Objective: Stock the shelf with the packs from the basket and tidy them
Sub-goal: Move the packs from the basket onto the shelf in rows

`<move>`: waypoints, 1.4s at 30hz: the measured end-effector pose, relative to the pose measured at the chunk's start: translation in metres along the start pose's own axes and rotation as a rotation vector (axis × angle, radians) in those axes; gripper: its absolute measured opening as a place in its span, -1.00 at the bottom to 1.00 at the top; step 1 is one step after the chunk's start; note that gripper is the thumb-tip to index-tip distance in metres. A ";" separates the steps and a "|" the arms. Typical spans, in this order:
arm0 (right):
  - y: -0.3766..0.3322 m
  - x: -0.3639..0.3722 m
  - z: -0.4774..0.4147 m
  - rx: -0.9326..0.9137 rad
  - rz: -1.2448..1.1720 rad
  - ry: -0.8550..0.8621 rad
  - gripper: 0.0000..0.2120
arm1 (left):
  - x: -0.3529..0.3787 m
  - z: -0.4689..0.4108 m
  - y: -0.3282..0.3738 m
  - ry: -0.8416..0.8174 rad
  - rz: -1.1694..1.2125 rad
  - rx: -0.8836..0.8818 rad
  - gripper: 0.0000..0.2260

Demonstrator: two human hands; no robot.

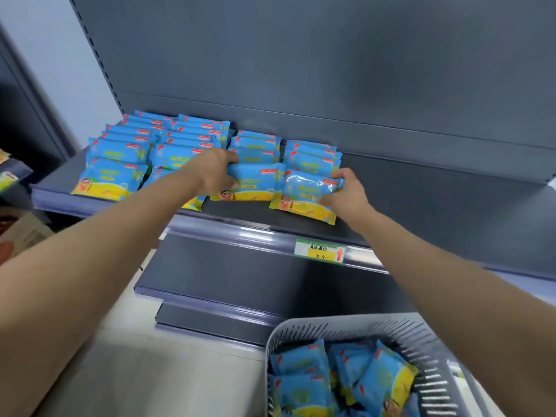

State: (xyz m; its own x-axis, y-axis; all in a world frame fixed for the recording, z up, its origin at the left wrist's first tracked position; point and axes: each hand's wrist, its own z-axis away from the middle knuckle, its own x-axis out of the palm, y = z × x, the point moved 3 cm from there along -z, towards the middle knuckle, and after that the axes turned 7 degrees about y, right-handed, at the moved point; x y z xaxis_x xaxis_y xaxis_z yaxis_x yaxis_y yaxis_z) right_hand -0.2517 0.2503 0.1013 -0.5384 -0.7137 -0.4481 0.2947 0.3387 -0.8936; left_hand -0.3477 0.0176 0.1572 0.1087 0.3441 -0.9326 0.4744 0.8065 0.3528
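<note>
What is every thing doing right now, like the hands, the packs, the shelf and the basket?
Left hand: grips third row's front pack.
Right hand: grips fourth row's front pack.
Shelf: four rows of packs at left, bare at right.
Basket: holds jumbled packs.
Price tag: on the shelf's front rail.

Soft, even overhead light leaves faint shadows under the packs [111, 179], with white glare on the wrapper of the rightmost front pack [307, 188] and along the clear price rail [258, 234]. The view is slightly soft, and the wide lens bows the slotted upright [100, 61] at left.
</note>
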 end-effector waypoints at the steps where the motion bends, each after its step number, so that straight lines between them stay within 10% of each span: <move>1: 0.002 0.004 -0.004 -0.014 0.059 -0.003 -0.59 | 0.004 -0.006 -0.003 -0.023 -0.014 0.005 -0.70; 17: -0.010 0.013 -0.043 -0.292 0.688 0.287 -0.51 | 0.037 -0.073 -0.018 0.020 -0.398 0.087 -0.55; 32: 0.024 -0.064 0.077 -0.567 0.535 0.160 -0.69 | 0.062 0.024 0.079 0.264 -0.108 0.252 -0.62; 42: 0.164 -0.101 0.154 -0.431 0.631 -0.195 -0.72 | 0.202 0.158 0.135 -0.361 0.103 0.246 -0.73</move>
State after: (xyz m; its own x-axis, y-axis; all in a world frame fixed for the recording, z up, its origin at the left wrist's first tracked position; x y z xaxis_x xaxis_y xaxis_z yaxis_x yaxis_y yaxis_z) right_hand -0.0273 0.2828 0.0044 -0.2114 -0.3888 -0.8967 0.1449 0.8949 -0.4221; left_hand -0.1233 0.1199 0.0047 0.4432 0.1916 -0.8757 0.6339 0.6238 0.4573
